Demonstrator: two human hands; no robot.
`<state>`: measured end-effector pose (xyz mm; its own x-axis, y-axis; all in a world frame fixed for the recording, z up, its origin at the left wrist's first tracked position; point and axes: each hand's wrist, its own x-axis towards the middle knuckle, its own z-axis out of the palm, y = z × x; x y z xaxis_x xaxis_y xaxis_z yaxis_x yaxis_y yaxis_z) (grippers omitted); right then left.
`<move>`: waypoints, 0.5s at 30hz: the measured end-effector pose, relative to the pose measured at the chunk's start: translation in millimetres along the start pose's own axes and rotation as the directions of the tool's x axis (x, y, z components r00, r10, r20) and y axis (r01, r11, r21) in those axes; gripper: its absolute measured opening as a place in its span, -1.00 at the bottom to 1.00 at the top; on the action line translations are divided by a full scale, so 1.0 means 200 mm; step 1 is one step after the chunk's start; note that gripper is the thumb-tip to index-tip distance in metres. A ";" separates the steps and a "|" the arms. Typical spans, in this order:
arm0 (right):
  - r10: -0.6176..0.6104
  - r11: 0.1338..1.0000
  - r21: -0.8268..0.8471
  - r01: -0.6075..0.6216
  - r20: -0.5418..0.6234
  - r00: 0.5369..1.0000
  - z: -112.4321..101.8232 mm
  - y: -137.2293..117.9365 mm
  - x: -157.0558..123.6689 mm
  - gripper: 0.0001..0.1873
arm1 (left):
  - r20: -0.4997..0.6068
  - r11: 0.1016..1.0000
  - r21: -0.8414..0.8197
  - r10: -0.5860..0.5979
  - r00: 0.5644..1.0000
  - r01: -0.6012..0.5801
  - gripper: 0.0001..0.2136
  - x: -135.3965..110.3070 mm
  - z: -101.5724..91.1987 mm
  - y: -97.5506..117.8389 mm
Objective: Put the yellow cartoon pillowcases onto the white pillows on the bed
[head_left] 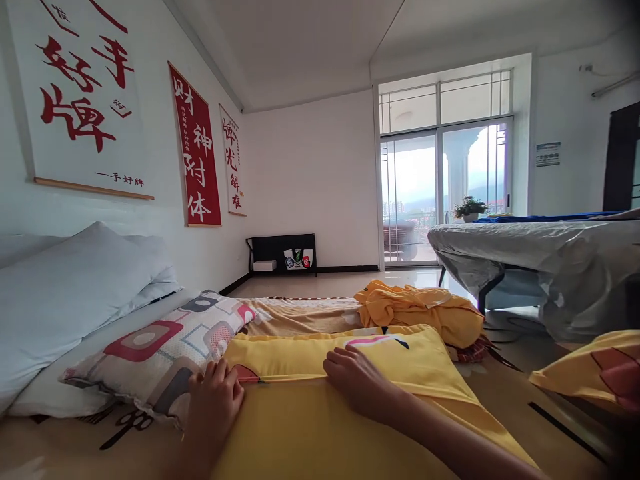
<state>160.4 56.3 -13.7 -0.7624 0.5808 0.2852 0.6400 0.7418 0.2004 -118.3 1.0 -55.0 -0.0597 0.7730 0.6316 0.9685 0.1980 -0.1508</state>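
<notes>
With fingers curled, my left hand (216,390) and right hand (353,380) grip the yellow pillowcase (295,427) lying before me beside the patterned pillow (163,340); it looks light, soft and floppy, probably best held by its edges.

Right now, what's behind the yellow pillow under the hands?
Tan bedding and a bunched yellow cloth. The pillow hides whatever lies low against its far edge.
</notes>
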 end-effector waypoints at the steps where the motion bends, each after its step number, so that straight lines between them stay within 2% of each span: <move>1: -0.003 1.000 -0.005 0.003 0.003 1.000 0.00 0.00 0.00 -0.83 | 0.019 1.000 -0.005 -0.005 1.000 0.005 -0.70 0.01 0.00 0.00; 6: -0.069 0.997 -0.036 0.069 0.022 0.997 -0.02 0.02 -0.01 -0.83 | 0.063 0.999 -0.007 -0.035 0.997 0.036 -0.74 0.04 -0.01 0.01; 9: -0.089 0.996 -0.023 0.090 0.012 0.996 -0.03 0.08 -0.05 -0.82 | 0.202 0.995 -0.081 -0.046 0.978 0.064 -0.77 0.05 -0.01 -0.01; 12: -0.072 0.997 0.013 0.072 -0.012 0.997 -0.03 0.15 -0.14 -0.79 | 0.380 0.982 -0.150 -0.052 0.924 0.116 -0.78 0.06 0.00 -0.04; 15: -0.017 0.988 0.156 0.018 -0.006 1.000 -0.03 0.23 -0.26 -0.79 | 0.415 0.983 -0.123 -0.077 0.907 0.139 -0.76 0.07 0.01 -0.05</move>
<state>230.2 59.1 -14.0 -0.7729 0.5659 0.2869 0.6035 0.7954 0.0568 -128.6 11.3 -46.6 -0.2285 0.9357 0.2689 0.9731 0.2279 0.0338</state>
